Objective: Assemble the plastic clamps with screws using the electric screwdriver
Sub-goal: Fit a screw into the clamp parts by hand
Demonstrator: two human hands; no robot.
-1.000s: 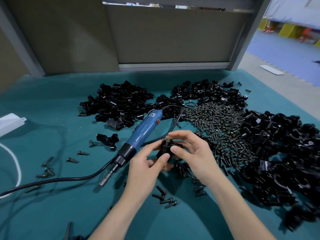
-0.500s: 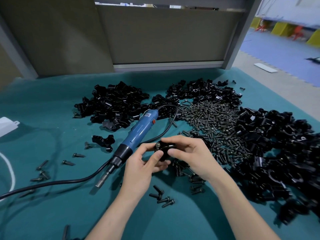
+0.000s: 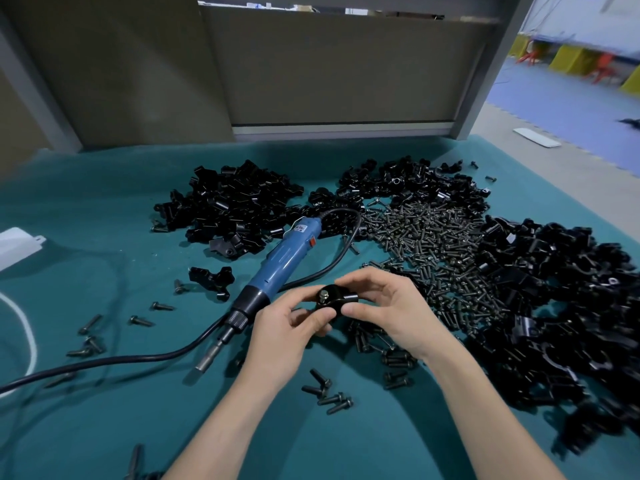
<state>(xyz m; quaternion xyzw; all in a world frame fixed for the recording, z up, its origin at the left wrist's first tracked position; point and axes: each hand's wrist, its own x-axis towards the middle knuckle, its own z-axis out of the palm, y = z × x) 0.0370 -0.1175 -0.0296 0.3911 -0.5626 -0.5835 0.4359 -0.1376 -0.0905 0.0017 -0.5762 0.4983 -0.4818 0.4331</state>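
Note:
Both hands hold one black plastic clamp (image 3: 333,298) above the green table (image 3: 86,209); a screw head shows on its near face. My left hand (image 3: 289,329) pinches the clamp from the left and below. My right hand (image 3: 388,306) grips it from the right, thumb under, fingers over. The blue electric screwdriver (image 3: 277,265) lies on the table just left of my hands, its bit pointing toward me, untouched. A heap of screws (image 3: 426,244) spreads behind my right hand.
Piles of black clamp parts lie at the back left (image 3: 235,206), back centre (image 3: 408,183) and right (image 3: 571,299). Loose screws (image 3: 329,393) dot the cloth near me and at the left (image 3: 90,337). The screwdriver's black cable (image 3: 104,362) runs off left. A white object (image 3: 17,245) sits at the left edge.
Both hands have turned the clamp so that the screw, which stood upright on top, now faces me. The hands stayed in place beside the screwdriver.

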